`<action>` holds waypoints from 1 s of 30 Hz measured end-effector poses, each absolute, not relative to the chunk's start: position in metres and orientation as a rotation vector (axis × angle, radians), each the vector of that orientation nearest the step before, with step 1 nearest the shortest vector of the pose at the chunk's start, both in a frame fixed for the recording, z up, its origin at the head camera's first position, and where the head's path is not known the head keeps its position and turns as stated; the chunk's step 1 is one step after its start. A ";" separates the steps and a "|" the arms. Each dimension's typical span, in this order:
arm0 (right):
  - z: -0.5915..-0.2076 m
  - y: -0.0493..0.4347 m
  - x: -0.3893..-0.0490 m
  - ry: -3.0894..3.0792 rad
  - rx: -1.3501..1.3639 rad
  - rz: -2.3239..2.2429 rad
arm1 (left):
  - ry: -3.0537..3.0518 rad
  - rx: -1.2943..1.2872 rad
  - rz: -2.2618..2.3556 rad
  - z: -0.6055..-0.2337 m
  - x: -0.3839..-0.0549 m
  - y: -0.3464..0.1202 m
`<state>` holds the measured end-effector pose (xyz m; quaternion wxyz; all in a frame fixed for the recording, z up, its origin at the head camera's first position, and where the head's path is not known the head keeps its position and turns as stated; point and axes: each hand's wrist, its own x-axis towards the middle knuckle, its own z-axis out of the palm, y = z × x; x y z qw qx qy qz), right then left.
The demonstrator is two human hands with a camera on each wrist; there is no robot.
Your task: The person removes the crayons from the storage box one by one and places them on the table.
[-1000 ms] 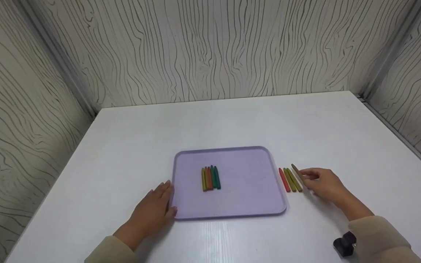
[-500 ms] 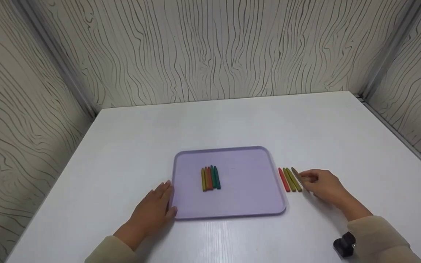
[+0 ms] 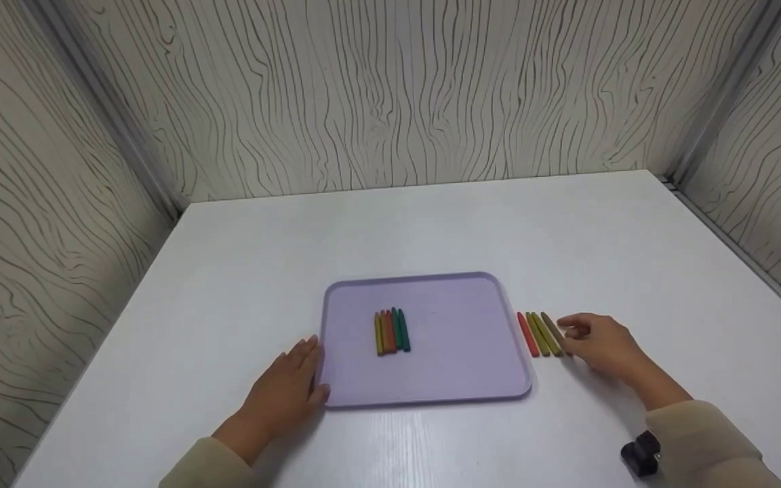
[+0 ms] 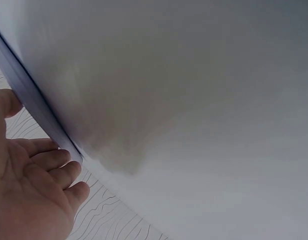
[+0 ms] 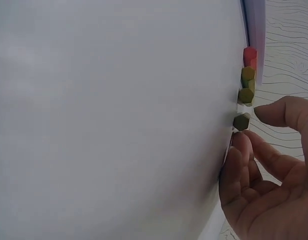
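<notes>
A lilac tray [image 3: 465, 352] lies on the white table, and my left hand [image 3: 283, 390] rests against its left edge with extended fingers. The thumb is at the tray's front-left corner. On the tray, several crayons [image 3: 392, 331] lie side by side: yellowish, orange-brown and green. Right of the tray, a red crayon [image 3: 527, 334] and two olive-yellow crayons [image 3: 541, 334] form a row. A brownish-olive crayon [image 3: 552, 329] lies flat at the row's right end. My right hand [image 3: 601, 342] is beside it; in the right wrist view the thumb stands off from this crayon [image 5: 241, 122], fingertips close to it.
A small black object [image 3: 640, 454] sits near the right sleeve [image 3: 699, 434]. Wood-grain patterned panels [image 3: 390, 95] enclose the table [image 3: 404, 230] at the back and both sides.
My right hand has lowered the brownish-olive crayon flat onto the table at the end of the row, and its thumb and finger have parted from it. My left hand has stayed still.
</notes>
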<state>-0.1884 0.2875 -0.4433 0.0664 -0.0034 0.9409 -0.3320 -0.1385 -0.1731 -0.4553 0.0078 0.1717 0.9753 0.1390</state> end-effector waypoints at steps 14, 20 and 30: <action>-0.420 0.298 -0.192 2.897 -0.109 -0.832 | 3.037 0.558 0.444 -0.452 -0.138 -0.173; -0.416 0.294 -0.195 2.983 -0.158 -0.736 | 3.042 0.563 0.449 -0.454 -0.138 -0.174; -0.410 0.282 -0.197 3.100 -0.162 -0.609 | 3.036 0.566 0.439 -0.455 -0.139 -0.174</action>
